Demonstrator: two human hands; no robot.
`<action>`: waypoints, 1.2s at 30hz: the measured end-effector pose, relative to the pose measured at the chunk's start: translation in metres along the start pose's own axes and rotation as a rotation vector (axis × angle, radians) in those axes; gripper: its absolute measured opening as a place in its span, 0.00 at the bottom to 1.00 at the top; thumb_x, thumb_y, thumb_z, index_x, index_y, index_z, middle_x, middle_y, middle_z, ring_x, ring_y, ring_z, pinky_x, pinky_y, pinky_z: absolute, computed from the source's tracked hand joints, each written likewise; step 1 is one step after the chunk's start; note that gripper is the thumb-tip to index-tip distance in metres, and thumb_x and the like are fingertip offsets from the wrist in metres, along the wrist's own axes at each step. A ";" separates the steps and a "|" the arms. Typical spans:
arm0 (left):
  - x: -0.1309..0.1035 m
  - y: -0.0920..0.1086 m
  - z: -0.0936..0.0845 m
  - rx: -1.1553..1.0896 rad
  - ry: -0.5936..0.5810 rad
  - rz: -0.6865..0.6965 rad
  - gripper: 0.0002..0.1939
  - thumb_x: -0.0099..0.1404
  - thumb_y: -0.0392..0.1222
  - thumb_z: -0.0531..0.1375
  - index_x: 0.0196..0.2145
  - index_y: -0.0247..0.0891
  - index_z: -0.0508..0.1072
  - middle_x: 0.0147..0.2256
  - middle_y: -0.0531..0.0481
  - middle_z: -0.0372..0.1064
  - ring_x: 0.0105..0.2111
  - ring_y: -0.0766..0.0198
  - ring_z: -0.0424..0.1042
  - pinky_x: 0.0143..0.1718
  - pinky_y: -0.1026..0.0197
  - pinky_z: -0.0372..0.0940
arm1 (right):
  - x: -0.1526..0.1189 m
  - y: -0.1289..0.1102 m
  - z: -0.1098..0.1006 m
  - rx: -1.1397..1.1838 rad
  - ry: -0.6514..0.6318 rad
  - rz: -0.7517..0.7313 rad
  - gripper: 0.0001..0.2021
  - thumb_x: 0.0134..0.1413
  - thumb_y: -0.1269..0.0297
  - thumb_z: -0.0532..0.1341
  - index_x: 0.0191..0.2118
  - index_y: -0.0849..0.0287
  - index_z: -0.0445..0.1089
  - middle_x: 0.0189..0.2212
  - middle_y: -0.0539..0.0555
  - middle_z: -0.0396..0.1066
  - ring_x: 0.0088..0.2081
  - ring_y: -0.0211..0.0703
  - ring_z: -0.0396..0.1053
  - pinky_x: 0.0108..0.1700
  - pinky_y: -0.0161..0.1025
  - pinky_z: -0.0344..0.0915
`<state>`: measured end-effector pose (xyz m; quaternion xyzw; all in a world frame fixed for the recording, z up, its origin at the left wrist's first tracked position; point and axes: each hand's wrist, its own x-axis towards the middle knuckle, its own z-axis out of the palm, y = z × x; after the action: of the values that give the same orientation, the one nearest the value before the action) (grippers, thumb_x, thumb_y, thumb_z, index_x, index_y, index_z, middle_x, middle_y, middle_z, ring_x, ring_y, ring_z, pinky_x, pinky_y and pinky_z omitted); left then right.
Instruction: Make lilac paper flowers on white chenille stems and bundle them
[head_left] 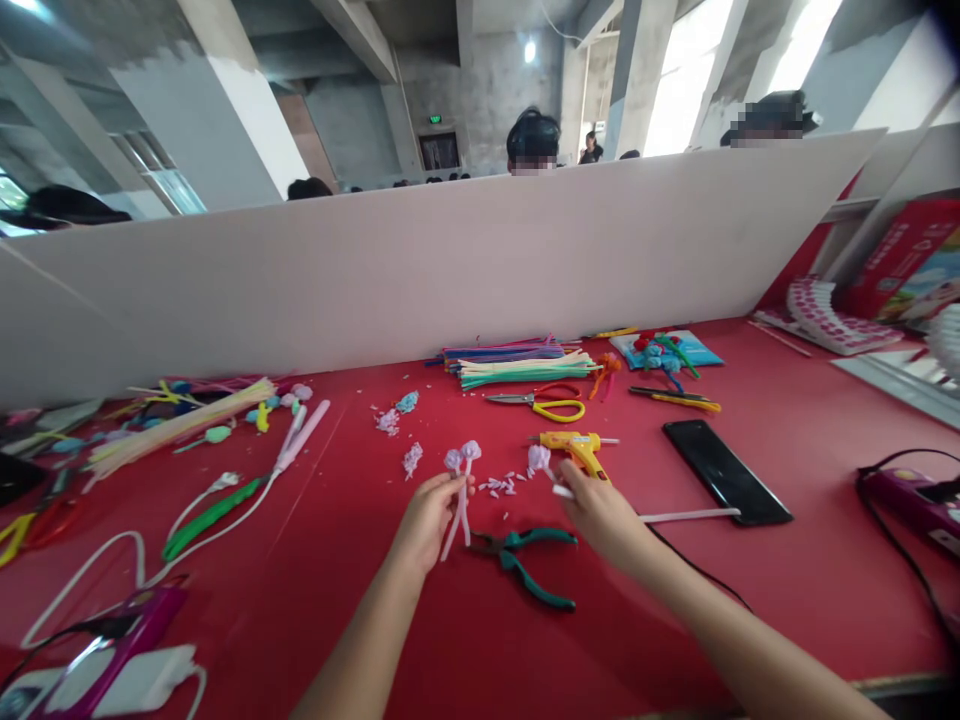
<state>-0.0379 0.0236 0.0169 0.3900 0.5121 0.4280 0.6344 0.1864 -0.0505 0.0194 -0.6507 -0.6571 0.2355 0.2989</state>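
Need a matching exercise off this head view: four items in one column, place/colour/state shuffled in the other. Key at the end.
Column 1
1. Left hand
2. Pliers
3. Smartphone
4. Glue gun

Column 2
A. Black, lying on the red tabletop to the right of the right hand
B. Yellow, lying just beyond the right hand
C. Holding two lilac ball-topped stems
D. Teal handles spread apart, lying between the two forearms

Pairs: 1-C, 2-D, 3-A, 4-B
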 end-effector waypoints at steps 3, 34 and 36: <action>0.005 -0.010 0.001 -0.096 0.054 -0.054 0.04 0.55 0.30 0.61 0.24 0.32 0.75 0.27 0.45 0.73 0.30 0.65 0.73 0.37 0.64 0.67 | 0.024 -0.001 -0.021 0.060 0.062 0.054 0.04 0.55 0.65 0.49 0.35 0.55 0.59 0.21 0.49 0.66 0.23 0.41 0.63 0.26 0.34 0.52; 0.037 0.019 0.010 0.201 -0.074 0.052 0.08 0.53 0.42 0.63 0.29 0.34 0.72 0.22 0.56 0.64 0.20 0.72 0.62 0.21 0.70 0.56 | 0.007 -0.013 0.010 -0.071 -0.153 -0.194 0.08 0.39 0.72 0.61 0.29 0.55 0.64 0.17 0.47 0.62 0.20 0.38 0.60 0.24 0.36 0.44; 0.035 0.013 0.001 0.305 -0.066 0.079 0.11 0.52 0.45 0.64 0.26 0.33 0.73 0.18 0.58 0.58 0.18 0.73 0.56 0.18 0.70 0.49 | 0.001 -0.016 0.020 -0.118 -0.184 -0.209 0.09 0.38 0.74 0.61 0.29 0.55 0.64 0.17 0.48 0.62 0.20 0.39 0.61 0.23 0.38 0.44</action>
<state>-0.0346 0.0607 0.0178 0.5157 0.5341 0.3568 0.5670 0.1610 -0.0487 0.0162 -0.5708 -0.7587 0.2225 0.2217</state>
